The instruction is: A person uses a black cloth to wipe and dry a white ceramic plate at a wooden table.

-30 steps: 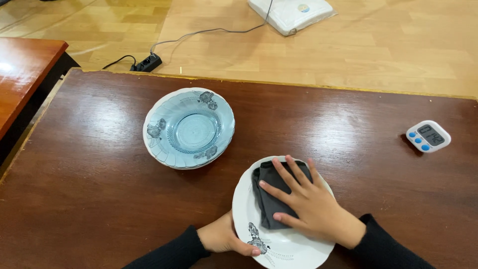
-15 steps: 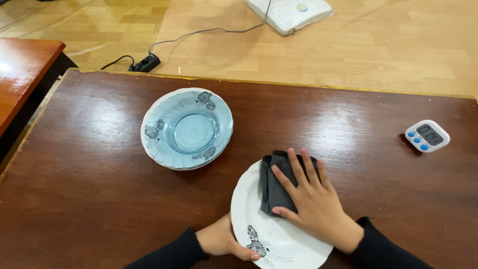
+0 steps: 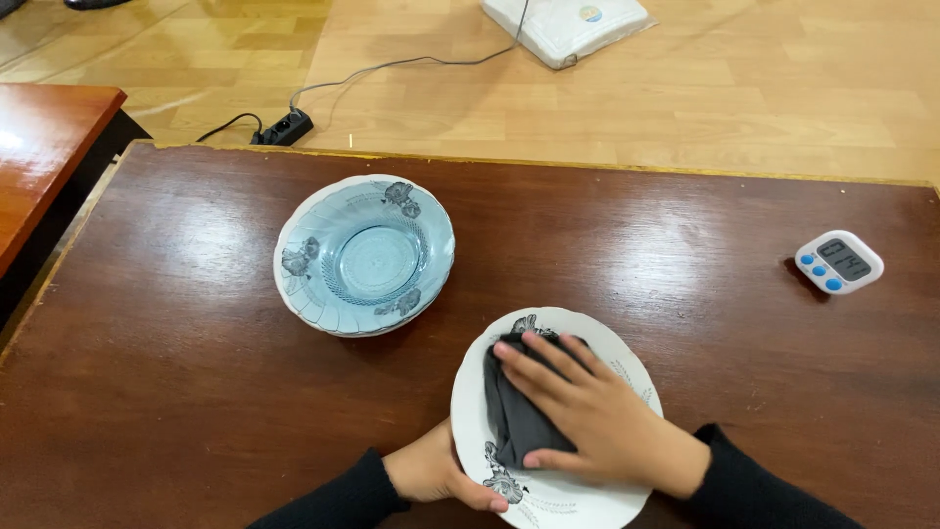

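A white plate (image 3: pixel 627 377) with grey flower prints lies on the dark wooden table (image 3: pixel 176 392) near its front edge. My right hand (image 3: pixel 587 416) presses a folded dark grey cloth (image 3: pixel 509 416) flat onto the plate's left half, fingers spread over it. My left hand (image 3: pixel 436 470) grips the plate's near left rim, thumb on top. Both arms wear black sleeves.
A stack of pale blue glass plates (image 3: pixel 364 253) with grey flowers sits further back on the left. A small white timer (image 3: pixel 838 262) with blue buttons stands at the right. Beyond the table, on the floor, lie a power strip (image 3: pixel 284 125) and a white flat device (image 3: pixel 568 24).
My right hand has slid the cloth from the plate's far rim toward the near left side. The left hand has kept its hold on the rim.
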